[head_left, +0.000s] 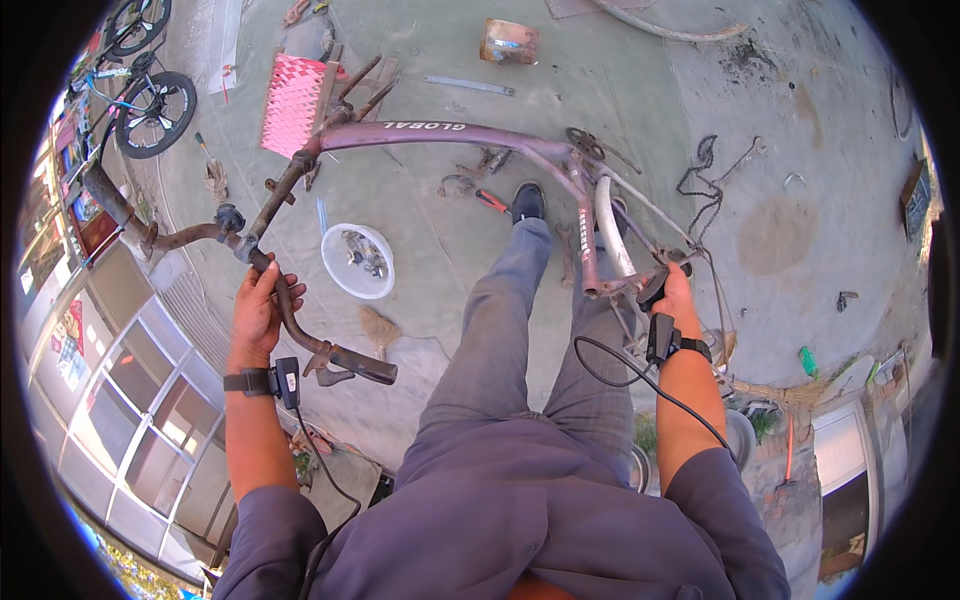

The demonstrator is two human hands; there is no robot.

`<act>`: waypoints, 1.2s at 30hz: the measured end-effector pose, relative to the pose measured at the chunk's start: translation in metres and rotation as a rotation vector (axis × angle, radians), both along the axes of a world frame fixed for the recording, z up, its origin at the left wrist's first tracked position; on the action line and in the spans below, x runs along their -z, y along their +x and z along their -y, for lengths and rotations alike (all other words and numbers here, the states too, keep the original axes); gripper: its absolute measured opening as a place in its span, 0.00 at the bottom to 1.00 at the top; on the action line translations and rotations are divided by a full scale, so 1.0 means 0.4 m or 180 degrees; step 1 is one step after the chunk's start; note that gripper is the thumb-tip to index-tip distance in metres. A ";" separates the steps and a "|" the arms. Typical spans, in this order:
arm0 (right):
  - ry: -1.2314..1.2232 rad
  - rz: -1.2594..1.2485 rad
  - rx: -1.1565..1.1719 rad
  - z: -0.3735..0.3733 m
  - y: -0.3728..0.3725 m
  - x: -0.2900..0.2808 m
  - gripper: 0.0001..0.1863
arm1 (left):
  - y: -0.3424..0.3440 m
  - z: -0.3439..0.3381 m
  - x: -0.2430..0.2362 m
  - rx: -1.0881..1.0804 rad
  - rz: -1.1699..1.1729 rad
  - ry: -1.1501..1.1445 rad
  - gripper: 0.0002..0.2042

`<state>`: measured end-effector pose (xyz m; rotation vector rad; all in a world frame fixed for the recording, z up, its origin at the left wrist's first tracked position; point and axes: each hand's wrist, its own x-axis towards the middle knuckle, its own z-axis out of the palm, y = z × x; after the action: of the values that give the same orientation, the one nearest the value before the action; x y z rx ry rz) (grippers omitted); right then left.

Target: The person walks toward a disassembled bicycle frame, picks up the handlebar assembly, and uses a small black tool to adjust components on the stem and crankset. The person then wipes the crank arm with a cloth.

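Gripping the handlebar (289, 314), the left hand (258, 310) is curled closed; the right hand (676, 300) clasps the rear of the purple bicycle frame (480, 136), which partly hides one shoe (618, 214). White bowl (350, 281), screwdriver (491, 201) and chain (709, 200) lie around.

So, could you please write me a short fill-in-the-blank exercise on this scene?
The handlebar is gripped by the person's ____ hand.
At the other end of the bicycle frame is the ____ hand.
The woven panel is coloured ____.
The bowl of metal parts is ____.

Missing words: left; right; pink; white.
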<state>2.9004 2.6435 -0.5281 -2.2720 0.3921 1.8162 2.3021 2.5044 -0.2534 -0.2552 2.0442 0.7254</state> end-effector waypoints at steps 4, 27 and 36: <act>0.0131 0.0140 0.0167 0.006 0.029 0.025 0.15 | -0.003 -0.002 -0.007 -0.0004 -0.0081 -0.0025 0.21; -0.0413 -0.0555 0.0692 0.098 0.162 0.188 0.12 | -0.103 -0.212 -0.056 0.2691 -0.1675 -0.1129 0.14; -0.0562 -0.0098 0.0466 0.076 0.126 0.175 0.11 | -0.241 -0.365 0.429 0.3776 -0.0837 -0.1514 0.33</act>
<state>2.9509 2.6129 -0.5981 -2.2609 0.7311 1.8093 2.2058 2.6503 -0.4251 0.7832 2.1183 -0.4826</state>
